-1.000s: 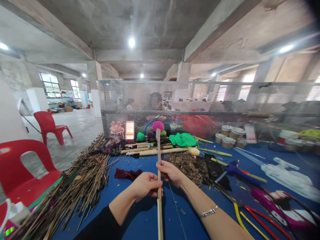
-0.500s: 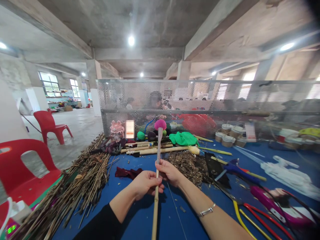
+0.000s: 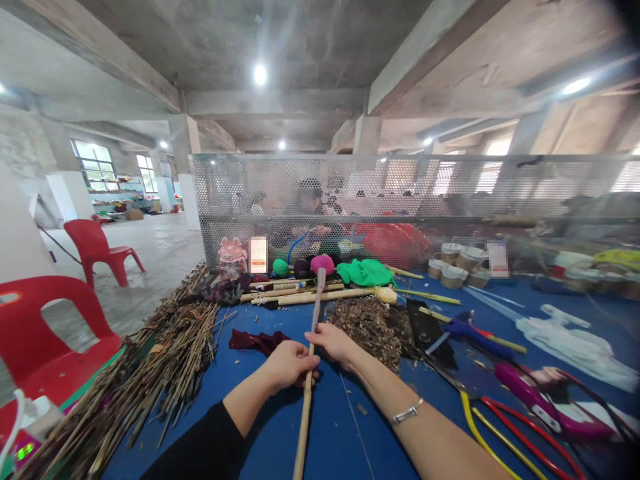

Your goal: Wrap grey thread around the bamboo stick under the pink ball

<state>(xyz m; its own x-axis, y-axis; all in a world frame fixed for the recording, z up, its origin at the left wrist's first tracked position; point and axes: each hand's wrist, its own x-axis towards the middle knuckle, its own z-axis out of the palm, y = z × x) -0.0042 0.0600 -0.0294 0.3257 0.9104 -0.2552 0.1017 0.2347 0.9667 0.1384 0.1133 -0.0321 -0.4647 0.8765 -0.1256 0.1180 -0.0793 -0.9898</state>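
Note:
Both hands grip a bamboo stick (image 3: 303,420) that points away from me over the table. Its far part is grey, and a round pink head (image 3: 322,264) is at the tip. My left hand (image 3: 293,364) closes around the stick, thumb on top. Just beyond it, my right hand (image 3: 330,341) pinches the stick between thumb and fingers. A dark red cloth (image 3: 257,341) lies beyond my left hand. Past my right hand is a heap of brown chips (image 3: 367,327). Behind these lie several bamboo sticks (image 3: 325,295) and a green cloth (image 3: 366,273).
Thin twigs (image 3: 170,367) are piled on the left. On the right lie long-bladed shears (image 3: 487,417), a purple tool with a cable (image 3: 533,400), a blue-handled tool (image 3: 467,330) and white plastic (image 3: 575,343). A perforated metal screen (image 3: 410,193) stands behind, with people beyond it.
The stick's pink head has dropped lower and the stick leans a little more to the left at its near end. Both hands have shifted slightly and keep their hold.

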